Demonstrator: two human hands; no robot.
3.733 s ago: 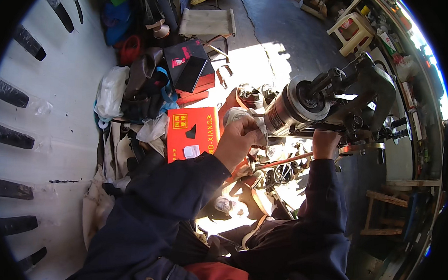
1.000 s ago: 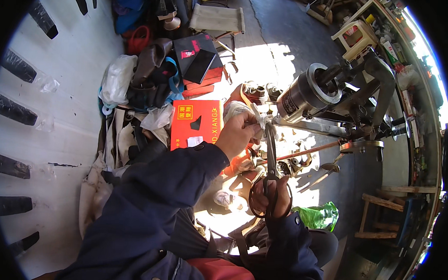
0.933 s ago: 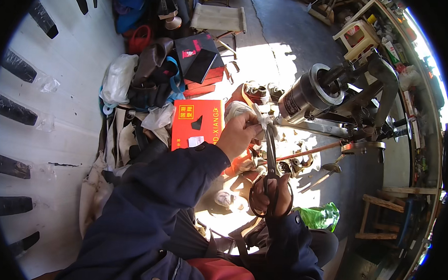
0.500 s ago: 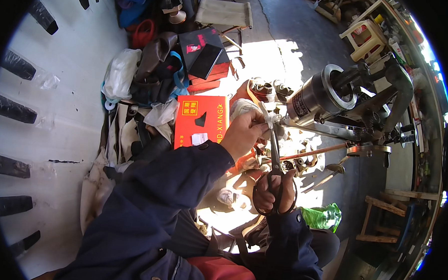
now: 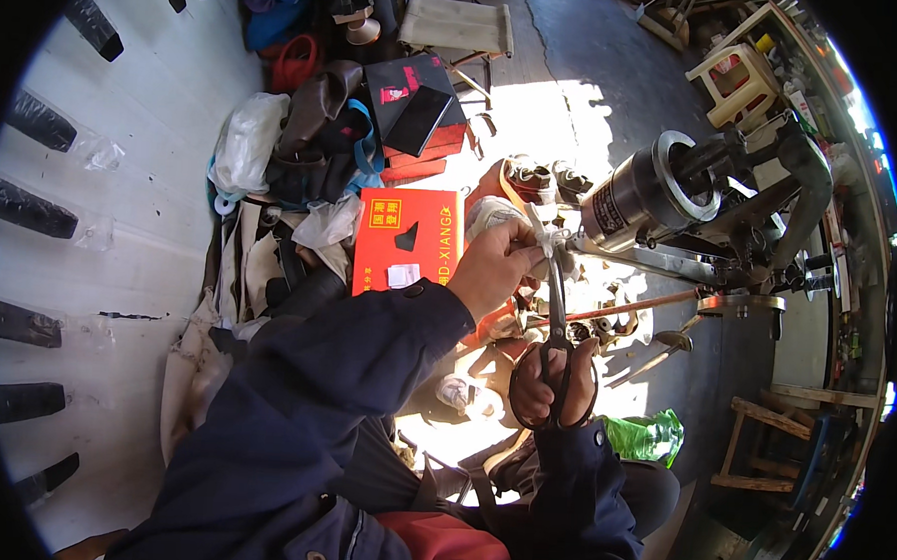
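Thumb and forefinger of the left hand [image 5: 494, 267], just past the right edge of the red box [image 5: 410, 238], pinch together on a small pale piece [image 5: 545, 252]. This piece, to the right of the box, is whitish and looks thin; the strong sunlight and the fingers hide its full outline. Next come the scissors [image 5: 556, 297], also right of the box, lying across the pale piece near their far end. They are long and slim, with dull grey metal blades that catch the light toward the tips and lean a little toward the box as they point away from the person. Whether the blades stand apart or meet cannot be told. Their handles are two wide, rounded black loops, at a level nearer the person than the box. The right hand [image 5: 577, 384], nearer the person than the box and to its right, is wrapped about these loops, fingers curled through one side and thumb at the other. Farther right of the box stands a machine with a shiny steel cylinder [image 5: 627, 203], and a green plastic bag [image 5: 647, 436] lies to the box's right, nearer the person.
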